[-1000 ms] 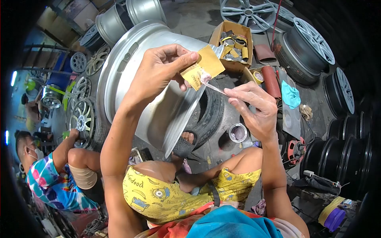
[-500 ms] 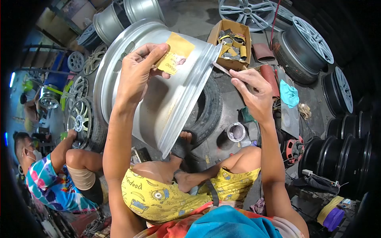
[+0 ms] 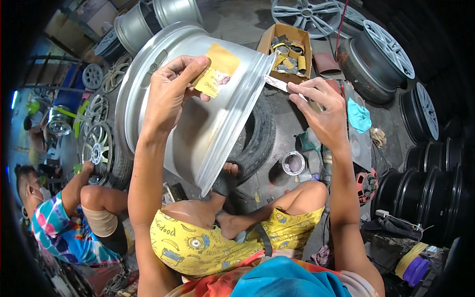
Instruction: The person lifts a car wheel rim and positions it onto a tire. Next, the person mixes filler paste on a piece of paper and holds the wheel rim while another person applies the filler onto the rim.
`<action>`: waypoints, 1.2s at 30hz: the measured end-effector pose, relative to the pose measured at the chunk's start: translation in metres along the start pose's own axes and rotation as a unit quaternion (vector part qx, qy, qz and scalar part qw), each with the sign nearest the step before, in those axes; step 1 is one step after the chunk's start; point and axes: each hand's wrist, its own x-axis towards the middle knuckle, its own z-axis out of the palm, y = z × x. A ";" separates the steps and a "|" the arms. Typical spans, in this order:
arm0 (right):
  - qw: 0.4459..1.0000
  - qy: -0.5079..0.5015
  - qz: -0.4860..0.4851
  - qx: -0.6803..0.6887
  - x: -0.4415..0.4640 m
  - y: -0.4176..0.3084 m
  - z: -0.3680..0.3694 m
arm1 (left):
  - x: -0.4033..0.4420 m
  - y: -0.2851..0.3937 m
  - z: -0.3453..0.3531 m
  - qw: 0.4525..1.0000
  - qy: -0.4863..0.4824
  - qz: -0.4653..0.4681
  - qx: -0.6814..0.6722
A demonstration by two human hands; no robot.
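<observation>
My left hand (image 3: 173, 86) is closed, pinching a folded piece of yellow sandpaper (image 3: 207, 84) with printed letters and a dab of pinkish putty on it. Behind it, a large silver wheel rim (image 3: 198, 133) leans tilted on a black tire (image 3: 264, 143). Between the fingers of my right hand (image 3: 321, 109) is a thin putty knife (image 3: 276, 83), its blade smeared with pinkish putty. The blade's tip is near the rim's right edge; whether they touch I cannot tell.
A cardboard box (image 3: 267, 42) of sandpaper scraps sits beyond the rim. An open can (image 3: 294, 163) of pinkish paste stands on the floor. Black rims (image 3: 420, 193) are lined up at right. At left, a seated person (image 3: 74, 218) works at another wheel (image 3: 99, 148).
My right hand has moved slightly right and down, and the putty knife has turned so its putty-covered blade shows more. The sandpaper in my left hand has tilted a little.
</observation>
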 end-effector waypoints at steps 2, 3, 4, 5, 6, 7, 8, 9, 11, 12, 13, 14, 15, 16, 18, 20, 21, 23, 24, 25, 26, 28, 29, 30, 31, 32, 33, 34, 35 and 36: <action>1.000 -0.002 0.009 0.006 0.001 0.000 -0.003 | -0.001 0.000 -0.001 1.000 0.002 -0.001 0.001; 1.000 -0.004 0.020 0.012 0.001 0.001 -0.005 | -0.001 0.000 -0.003 1.000 -0.001 -0.001 -0.003; 1.000 -0.005 0.020 0.012 0.002 0.001 -0.007 | -0.001 -0.001 -0.005 1.000 -0.004 0.000 -0.007; 0.999 -0.010 0.028 0.020 0.003 0.000 -0.009 | -0.002 -0.003 -0.006 1.000 -0.004 -0.001 -0.008; 0.999 -0.015 0.038 0.027 0.004 -0.001 -0.011 | -0.002 -0.004 -0.006 1.000 -0.002 -0.001 -0.009; 0.999 -0.015 0.040 0.027 0.006 -0.002 -0.014 | -0.003 -0.005 -0.006 1.000 -0.002 -0.001 -0.010; 0.999 -0.030 0.040 0.011 0.011 -0.005 -0.017 | -0.004 -0.005 -0.005 1.000 -0.003 -0.003 -0.010; 0.998 -0.046 0.041 -0.006 0.016 -0.006 -0.019 | -0.004 -0.005 -0.004 1.000 -0.002 -0.007 -0.010; 0.998 -0.057 0.027 -0.020 0.024 -0.007 -0.020 | -0.004 -0.004 -0.003 1.000 -0.001 -0.012 -0.011; 0.997 -0.070 0.011 -0.032 0.026 -0.007 -0.020 | -0.004 -0.004 -0.003 1.000 0.000 -0.009 -0.010; 0.997 -0.070 0.011 -0.032 0.026 -0.007 -0.020 | -0.004 -0.004 -0.003 1.000 0.002 -0.007 -0.010; 0.997 -0.072 0.000 -0.023 0.025 -0.007 -0.018 | -0.004 -0.004 -0.004 1.000 0.003 -0.008 -0.009; 0.997 -0.075 -0.009 -0.013 0.024 -0.006 -0.017 | -0.004 -0.005 -0.004 1.000 0.008 -0.010 -0.011; 0.997 -0.076 -0.008 -0.012 0.022 -0.006 -0.016 | -0.004 -0.005 -0.005 1.000 0.012 -0.012 -0.014; 0.995 -0.078 0.046 0.052 0.015 -0.004 -0.015 | -0.001 -0.009 -0.013 1.000 0.003 -0.015 -0.015; 0.989 -0.037 0.076 0.118 0.006 0.008 -0.002 | 0.002 -0.013 -0.018 1.000 -0.007 -0.018 -0.016; 0.978 0.007 0.104 0.183 0.000 0.015 0.006 | 0.003 -0.013 -0.018 1.000 -0.003 -0.022 -0.017; 0.969 0.028 0.128 0.211 -0.009 0.030 0.027 | 0.006 -0.013 -0.017 0.999 -0.002 -0.026 -0.018; 0.958 0.048 0.149 0.240 -0.014 0.035 0.039 | 0.006 -0.013 -0.015 0.999 0.003 -0.027 -0.021; 0.943 0.055 0.174 0.279 -0.018 0.035 0.049 | 0.006 -0.011 -0.014 0.999 0.007 -0.027 -0.023; 0.926 0.063 0.197 0.317 -0.022 0.032 0.059 | 0.005 -0.007 -0.013 0.999 0.006 -0.026 -0.022; 0.905 0.088 0.214 0.357 -0.030 0.030 0.078 | 0.002 -0.004 -0.011 1.000 0.015 -0.019 -0.020; 0.897 0.100 0.220 0.370 -0.034 0.026 0.084 | 0.000 -0.003 -0.012 1.000 0.013 -0.019 -0.019; 0.889 0.111 0.226 0.383 -0.038 0.022 0.088 | -0.003 -0.003 -0.014 1.000 0.011 -0.018 -0.019; 0.884 0.115 0.235 0.388 -0.041 0.019 0.092 | -0.003 -0.004 -0.015 1.000 0.009 -0.018 -0.018; 0.884 0.116 0.235 0.387 -0.043 0.015 0.091 | -0.003 -0.004 -0.015 1.000 0.008 -0.018 -0.019; 0.888 0.118 0.239 0.375 -0.045 0.010 0.090 | -0.004 -0.004 -0.016 1.000 0.017 -0.018 -0.018; 0.892 0.120 0.242 0.363 -0.046 0.007 0.090 | -0.005 -0.004 -0.016 0.999 0.027 -0.019 -0.016; 0.902 0.127 0.228 0.343 -0.045 0.012 0.090 | -0.001 -0.005 -0.017 0.999 0.028 -0.023 -0.017; 0.902 0.126 0.226 0.344 -0.047 0.013 0.087 | -0.004 -0.003 -0.017 0.999 0.028 -0.018 -0.016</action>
